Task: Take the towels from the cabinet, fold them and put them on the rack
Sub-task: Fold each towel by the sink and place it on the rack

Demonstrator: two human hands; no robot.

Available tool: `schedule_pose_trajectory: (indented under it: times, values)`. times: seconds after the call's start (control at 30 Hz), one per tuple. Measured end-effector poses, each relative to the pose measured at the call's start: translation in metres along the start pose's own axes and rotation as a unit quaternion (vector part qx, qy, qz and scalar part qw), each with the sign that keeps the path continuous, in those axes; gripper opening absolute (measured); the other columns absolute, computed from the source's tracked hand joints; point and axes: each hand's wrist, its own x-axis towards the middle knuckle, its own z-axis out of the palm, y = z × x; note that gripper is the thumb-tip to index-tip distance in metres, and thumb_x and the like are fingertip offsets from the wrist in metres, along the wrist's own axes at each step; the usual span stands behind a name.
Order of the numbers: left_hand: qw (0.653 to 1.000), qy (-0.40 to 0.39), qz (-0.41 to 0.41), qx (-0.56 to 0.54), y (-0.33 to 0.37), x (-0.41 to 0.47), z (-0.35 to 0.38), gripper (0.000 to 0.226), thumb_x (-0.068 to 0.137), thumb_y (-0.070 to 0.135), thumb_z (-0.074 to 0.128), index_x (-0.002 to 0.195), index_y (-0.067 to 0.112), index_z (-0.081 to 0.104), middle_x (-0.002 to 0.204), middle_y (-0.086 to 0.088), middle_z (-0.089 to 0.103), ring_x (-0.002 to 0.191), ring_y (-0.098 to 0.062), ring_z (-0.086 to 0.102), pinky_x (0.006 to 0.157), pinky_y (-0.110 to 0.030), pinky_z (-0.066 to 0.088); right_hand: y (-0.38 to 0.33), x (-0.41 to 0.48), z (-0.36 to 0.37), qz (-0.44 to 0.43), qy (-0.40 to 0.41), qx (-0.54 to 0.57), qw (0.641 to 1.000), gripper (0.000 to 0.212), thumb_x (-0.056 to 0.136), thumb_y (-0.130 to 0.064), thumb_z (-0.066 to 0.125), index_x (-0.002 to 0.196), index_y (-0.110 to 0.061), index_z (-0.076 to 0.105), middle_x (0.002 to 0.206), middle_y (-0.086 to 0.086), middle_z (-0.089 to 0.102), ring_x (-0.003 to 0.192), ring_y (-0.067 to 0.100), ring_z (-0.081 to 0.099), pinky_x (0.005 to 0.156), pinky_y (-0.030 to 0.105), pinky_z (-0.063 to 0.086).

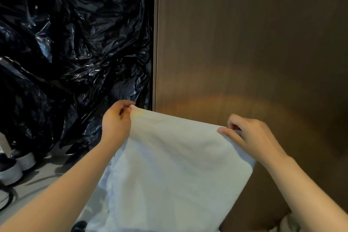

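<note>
Brown wood-grain panel (244,43) fills the right side; crumpled black plastic bags (75,43) crowd the left, with shoes (11,171) on the floor below them. The left hand (116,122) and right hand (252,137) each pinch a top corner of the white towel (169,165), which is stretched between them and hangs before the panel's left edge.

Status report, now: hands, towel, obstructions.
Left hand and right hand each pinch a top corner of the white towel. Towel hangs spread, unfolded. Black plastic bags left, brown panel ahead.
</note>
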Motion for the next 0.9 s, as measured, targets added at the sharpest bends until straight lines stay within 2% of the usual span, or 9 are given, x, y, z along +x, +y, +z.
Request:
schedule_pose_trajectory:
  times: [0.17, 0.33, 0.43, 0.5, 0.57, 0.63, 0.73, 0.8, 0.9]
  values:
    - [1.0, 0.004, -0.007, -0.012, -0.002, 0.002, -0.002, 0.027, 0.096, 0.018, 0.05, 0.091, 0.042, 0.062, 0.073, 0.01, 0.064, 0.054, -0.001, 0.054, 0.049, -0.014, 0.041, -0.004, 0.001, 0.01, 0.017, 0.036, 0.014, 0.999, 0.04, 0.085, -0.069, 0.044, 0.079, -0.029, 0.045, 0.06, -0.013, 0.053, 0.049, 0.008, 0.054, 0.047, 0.027, 0.051]
    - [0.999, 0.035, -0.028, -0.018, -0.007, 0.015, -0.009, 0.034, 0.095, 0.016, 0.049, 0.086, 0.046, 0.063, 0.076, 0.015, 0.065, 0.062, -0.004, 0.056, 0.057, -0.018, 0.045, 0.006, -0.001, 0.0, 0.011, 0.03, 0.012, 0.999, 0.037, 0.084, -0.07, 0.047, 0.08, -0.033, 0.043, 0.059, -0.015, 0.053, 0.05, 0.006, 0.055, 0.044, 0.016, 0.043]
    - [0.999, 0.04, -0.016, -0.005, -0.007, 0.016, -0.007, 0.033, 0.096, 0.014, 0.047, 0.09, 0.043, 0.062, 0.075, 0.015, 0.063, 0.058, -0.009, 0.055, 0.055, -0.022, 0.045, 0.0, 0.004, 0.001, 0.032, 0.038, -0.004, 0.999, 0.044, 0.085, -0.071, 0.036, 0.074, -0.03, 0.051, 0.056, -0.013, 0.054, 0.049, 0.006, 0.053, 0.048, 0.029, 0.05]
    - [0.999, 0.041, 0.0, -0.011, -0.001, 0.019, -0.009, 0.032, 0.095, 0.014, 0.047, 0.093, 0.041, 0.063, 0.076, 0.014, 0.064, 0.057, -0.006, 0.056, 0.055, -0.022, 0.043, -0.002, 0.016, -0.007, 0.032, 0.057, -0.004, 0.998, 0.049, 0.087, -0.068, 0.037, 0.064, -0.028, 0.051, 0.052, -0.011, 0.051, 0.047, 0.007, 0.051, 0.048, 0.033, 0.05]
    - [0.998, 0.048, 0.021, -0.02, 0.012, 0.029, -0.015, 0.028, 0.095, 0.016, 0.048, 0.097, 0.038, 0.064, 0.079, 0.016, 0.064, 0.064, 0.004, 0.058, 0.059, -0.017, 0.04, -0.003, 0.035, -0.025, 0.021, 0.084, -0.016, 0.996, 0.052, 0.088, -0.066, 0.039, 0.056, -0.027, 0.048, 0.048, -0.012, 0.047, 0.044, 0.007, 0.048, 0.045, 0.028, 0.046]
    - [0.997, 0.064, 0.05, -0.016, 0.031, 0.043, -0.022, 0.025, 0.095, 0.018, 0.049, 0.099, 0.037, 0.064, 0.082, 0.02, 0.062, 0.072, 0.01, 0.056, 0.062, -0.01, 0.037, -0.005, 0.055, -0.047, -0.003, 0.116, -0.039, 0.992, 0.052, 0.088, -0.065, 0.04, 0.05, -0.029, 0.041, 0.046, -0.015, 0.042, 0.041, 0.006, 0.045, 0.044, 0.019, 0.035]
    - [0.989, 0.099, 0.104, -0.017, 0.056, 0.06, -0.029, 0.023, 0.096, 0.015, 0.05, 0.104, 0.029, 0.066, 0.083, 0.02, 0.06, 0.074, 0.002, 0.055, 0.065, -0.008, 0.036, -0.007, 0.083, -0.078, -0.045, 0.129, -0.062, 0.989, 0.053, 0.088, -0.068, 0.037, 0.05, -0.031, 0.038, 0.047, -0.015, 0.039, 0.042, 0.005, 0.043, 0.048, 0.016, 0.028]
    - [0.985, 0.113, 0.129, -0.032, 0.067, 0.069, -0.033, 0.023, 0.096, 0.012, 0.049, 0.108, 0.022, 0.067, 0.088, 0.012, 0.062, 0.08, -0.007, 0.056, 0.068, -0.015, 0.039, -0.007, 0.097, -0.094, -0.071, 0.111, -0.078, 0.988, 0.058, 0.087, -0.074, 0.034, 0.053, -0.028, 0.045, 0.05, -0.012, 0.043, 0.045, 0.007, 0.046, 0.046, 0.02, 0.034]
    - [0.981, 0.128, 0.137, -0.044, 0.076, 0.079, -0.038, 0.023, 0.096, 0.012, 0.049, 0.109, 0.019, 0.066, 0.095, 0.008, 0.063, 0.086, -0.01, 0.056, 0.068, -0.013, 0.038, -0.006, 0.108, -0.107, -0.083, 0.127, -0.085, 0.985, 0.057, 0.084, -0.075, 0.038, 0.06, -0.026, 0.053, 0.056, -0.013, 0.048, 0.05, 0.006, 0.049, 0.049, 0.019, 0.038]
